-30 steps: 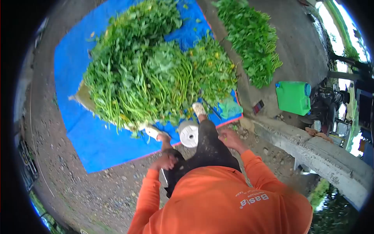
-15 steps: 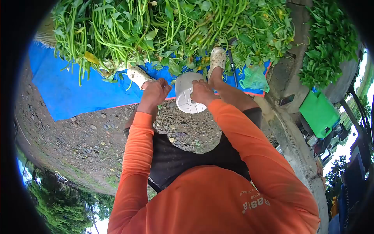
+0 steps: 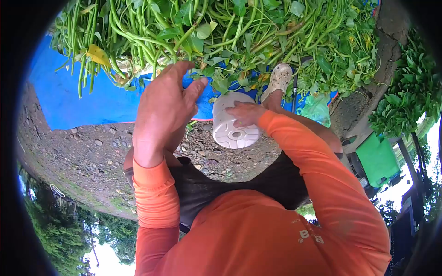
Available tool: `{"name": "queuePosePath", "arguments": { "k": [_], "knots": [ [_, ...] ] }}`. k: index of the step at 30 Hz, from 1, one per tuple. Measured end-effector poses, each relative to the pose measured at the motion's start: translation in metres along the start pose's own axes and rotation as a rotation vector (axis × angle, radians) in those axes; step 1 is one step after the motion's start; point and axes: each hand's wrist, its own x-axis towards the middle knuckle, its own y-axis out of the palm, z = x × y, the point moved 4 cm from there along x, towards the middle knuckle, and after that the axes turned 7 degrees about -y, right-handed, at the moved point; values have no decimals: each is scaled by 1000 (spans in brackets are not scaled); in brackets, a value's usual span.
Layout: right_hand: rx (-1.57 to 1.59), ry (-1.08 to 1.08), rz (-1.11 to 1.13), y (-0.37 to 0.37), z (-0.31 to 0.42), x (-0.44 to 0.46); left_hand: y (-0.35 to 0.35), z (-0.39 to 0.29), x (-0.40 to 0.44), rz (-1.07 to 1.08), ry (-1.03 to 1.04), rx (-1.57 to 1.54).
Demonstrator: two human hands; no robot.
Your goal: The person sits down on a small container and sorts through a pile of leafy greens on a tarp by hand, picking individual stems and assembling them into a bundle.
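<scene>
A white plastic pot (image 3: 221,115) stands between my feet, its round base with a centre hole turned toward me. My right hand (image 3: 246,113) lies against the pot's side with its fingers spread over the surface. Nearer to the camera, my left hand (image 3: 168,103) is raised to the left of the pot. Its thumb stands apart from the fingers, and nothing shows in it. Beyond both hands lies a big heap of leafy green stems (image 3: 212,37). My left hand covers my left foot.
The stems rest on a blue tarp (image 3: 92,108) over stony ground (image 3: 87,142). A cream clog (image 3: 280,78) is on my right foot, beside a dark rod-like tool (image 3: 294,89) and a green plastic bag (image 3: 316,109). More leafy bunches (image 3: 403,101) and a green container (image 3: 378,161) are at right.
My left hand has lifted toward the camera and its fingers have opened out. My right hand has stayed on the pot, its fingers now lower along the side. The view has shifted slightly.
</scene>
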Motion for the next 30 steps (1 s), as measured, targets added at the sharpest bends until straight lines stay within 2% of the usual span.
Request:
{"name": "queuePosePath", "arguments": {
  "k": [3, 6, 9, 12, 15, 19, 23, 25, 28, 30],
  "knots": [
    [53, -53, -158, 19, -9, 12, -17, -5, 3, -68, 59, -31],
    [954, 526, -448, 30, -28, 5, -32, -10, 13, -113, 80, 37],
    [1187, 733, -438, 71, -76, 19, -39, -14, 14, -105, 91, 28],
    [1292, 781, -390, 93, -81, 30, -44, -7, 12, -94, 78, 34],
    [1251, 689, -169, 70, -61, 23, -46, -1, 9, -63, 87, 135],
    [1012, 587, 42, 18, -52, 21, -60, -8, 11, -104, 162, 133],
    [551, 542, 120, -18, -40, 46, -75, -22, 5, -273, 303, 181],
    [448, 582, 161, -55, -31, 54, -76, -24, 1, -359, 335, 210],
    [419, 633, 225, -80, 5, 47, -70, -14, -5, -337, 361, 153],
    [313, 592, 117, -88, 63, 23, -72, -7, -16, -265, 274, 80]
  ]
}}
